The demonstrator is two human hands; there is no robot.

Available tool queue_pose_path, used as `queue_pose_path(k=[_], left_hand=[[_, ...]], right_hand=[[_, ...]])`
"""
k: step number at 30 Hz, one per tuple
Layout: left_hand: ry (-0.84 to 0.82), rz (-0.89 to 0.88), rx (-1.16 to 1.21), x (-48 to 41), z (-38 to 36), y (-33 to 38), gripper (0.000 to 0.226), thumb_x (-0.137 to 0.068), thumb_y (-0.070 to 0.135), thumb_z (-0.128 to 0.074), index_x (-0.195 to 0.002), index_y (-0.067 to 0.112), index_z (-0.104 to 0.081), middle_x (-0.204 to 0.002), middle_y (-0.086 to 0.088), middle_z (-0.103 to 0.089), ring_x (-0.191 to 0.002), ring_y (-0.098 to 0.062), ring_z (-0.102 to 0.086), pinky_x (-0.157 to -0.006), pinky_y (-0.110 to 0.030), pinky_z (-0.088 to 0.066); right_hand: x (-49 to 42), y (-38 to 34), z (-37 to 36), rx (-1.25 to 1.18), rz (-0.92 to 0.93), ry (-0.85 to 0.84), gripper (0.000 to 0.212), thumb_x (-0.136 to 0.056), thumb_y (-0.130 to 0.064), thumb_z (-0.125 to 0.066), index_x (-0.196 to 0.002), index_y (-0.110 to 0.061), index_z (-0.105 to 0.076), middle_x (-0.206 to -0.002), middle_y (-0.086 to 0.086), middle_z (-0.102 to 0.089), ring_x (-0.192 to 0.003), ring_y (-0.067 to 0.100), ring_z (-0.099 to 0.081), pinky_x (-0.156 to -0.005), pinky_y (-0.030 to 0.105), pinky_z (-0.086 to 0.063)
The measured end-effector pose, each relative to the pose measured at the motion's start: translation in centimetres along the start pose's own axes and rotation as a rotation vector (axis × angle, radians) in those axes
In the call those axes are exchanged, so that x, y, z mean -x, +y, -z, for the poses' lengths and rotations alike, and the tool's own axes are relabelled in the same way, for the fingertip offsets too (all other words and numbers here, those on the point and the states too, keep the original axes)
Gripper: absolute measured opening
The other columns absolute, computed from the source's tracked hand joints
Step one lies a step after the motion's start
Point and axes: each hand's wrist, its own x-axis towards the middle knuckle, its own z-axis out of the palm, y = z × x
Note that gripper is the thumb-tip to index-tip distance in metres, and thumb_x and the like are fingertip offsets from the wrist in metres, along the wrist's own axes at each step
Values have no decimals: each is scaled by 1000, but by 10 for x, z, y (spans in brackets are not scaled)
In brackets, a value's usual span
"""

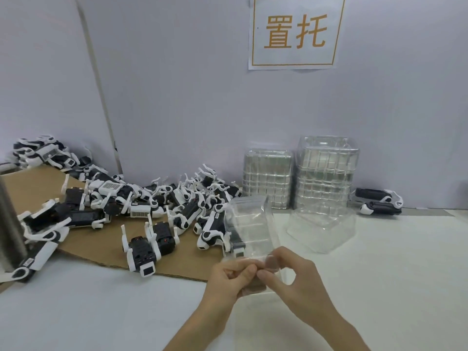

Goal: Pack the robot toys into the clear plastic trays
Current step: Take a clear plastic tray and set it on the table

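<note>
A pale lilac partition (177, 84) backs the white desk (379, 287), with a seam (101, 97), perhaps a panel join, down its left part; a paper sign (296, 31) with orange characters hangs high on it

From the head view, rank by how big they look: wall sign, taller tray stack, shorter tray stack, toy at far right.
1. Wall sign
2. Taller tray stack
3. Shorter tray stack
4. Far-right toy
All four sit by the back wall, so nearness hardly skews this.
</note>
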Motion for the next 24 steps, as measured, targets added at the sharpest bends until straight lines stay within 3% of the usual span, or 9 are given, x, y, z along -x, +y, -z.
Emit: queue_pose_path(k=[3, 8, 14, 20, 24], left_hand=[[66, 0, -30, -3, 0, -2, 16, -77, 15, -70, -85, 5, -79, -93, -27, -74, -84, -36, -74, -70, -34, -60], [94, 12, -46, -3, 2, 1, 13, -70, 14, -74, -77, 5, -79, -87, -28, -73, -78, -36, -75, -64, -33, -60], [168, 4, -97, -3, 5, 5, 29, -48, 27, -88, -57, 10, -67, -72, -25, -71, -60, -29, -71, -54, -29, -56], [54, 15, 19, -5, 0, 4, 22, -83, 29, -66, -87, 10, -78, -97, -19, -75, -89, -35, -74, -69, -29, -58], [31, 19, 27, -7, -1, 4, 26, -87, 29, -60, -95, 11, -77, -103, -19, -75, -95, -35, -73, -73, -28, -58]], right_hand=[[0, 7, -2, -13, -7, -14, 17, -80, -23, -80, -83, -24, -63, -76, -10, -69, -78, 12, -67, -75, 17, -50], [2, 5, -5, -30, 4, -13, 18, -80, -43, -70, -85, -28, -62, -79, -15, -71, -80, 10, -68, -72, 11, -45], [0, 3, -1, -18, 25, -11, 15, -86, -22, -77, -84, -25, -62, -76, -11, -68, -73, 7, -62, -70, 12, -43], [-4, 2, 9, -52, -30, 120, 15, -81, -13, -80, -82, -18, -66, -77, -9, -68, -74, 11, -64, -71, 11, -44], [-6, 2, 12, -25, -39, 138, 16, -82, -11, -79, -84, -22, -68, -82, -9, -69, -72, 13, -63, -74, 11, -43]])
